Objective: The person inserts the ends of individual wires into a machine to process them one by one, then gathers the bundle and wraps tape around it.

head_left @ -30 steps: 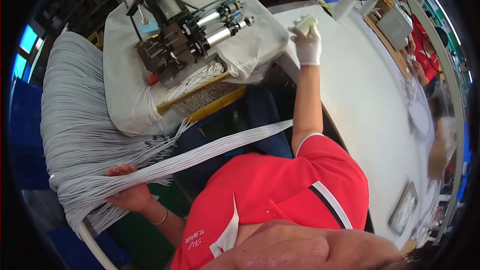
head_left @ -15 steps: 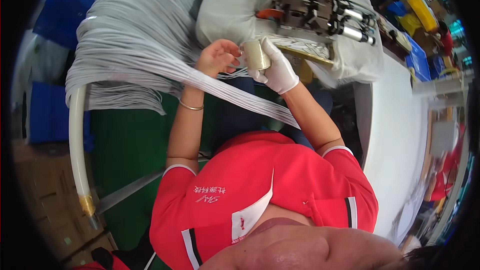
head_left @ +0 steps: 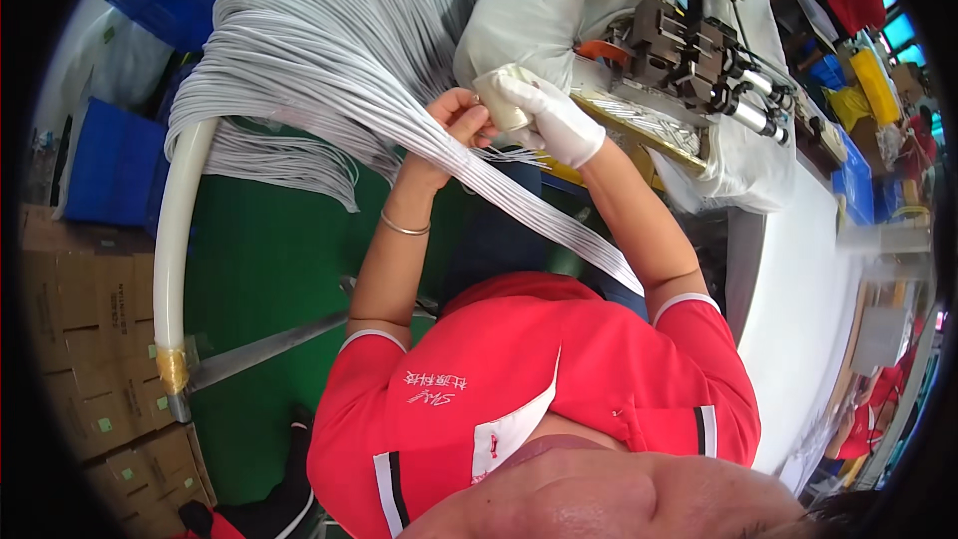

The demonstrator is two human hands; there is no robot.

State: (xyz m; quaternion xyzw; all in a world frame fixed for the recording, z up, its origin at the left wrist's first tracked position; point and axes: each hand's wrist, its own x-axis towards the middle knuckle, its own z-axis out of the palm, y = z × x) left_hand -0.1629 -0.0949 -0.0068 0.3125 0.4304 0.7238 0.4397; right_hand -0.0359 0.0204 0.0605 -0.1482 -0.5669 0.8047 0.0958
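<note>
My right hand [head_left: 567, 128], in a white glove, grips a cream-coloured roll of tape [head_left: 502, 102]. Close against the roll's left side is my bare left hand [head_left: 456, 120], thumb and fingers drawn together; whether a tape end lies between them is too small to tell. A thick bundle of light grey cables [head_left: 329, 65] comes down from the upper left. One strand of it [head_left: 529, 202] crosses over my left wrist and passes below the roll toward my right forearm.
A white pipe [head_left: 178, 250] props up the cables at left. A metal machine [head_left: 689, 50] with cylinders stands at upper right, beside a yellow-edged tray [head_left: 639, 120] of white pieces. Cartons [head_left: 105, 339] and a blue bin [head_left: 112, 160] are at far left, a white tabletop [head_left: 808, 309] at right.
The whole view has shifted, so things sit farther right. My right hand has tilted the tape roll, and my left fingers have closed more tightly beside it.
</note>
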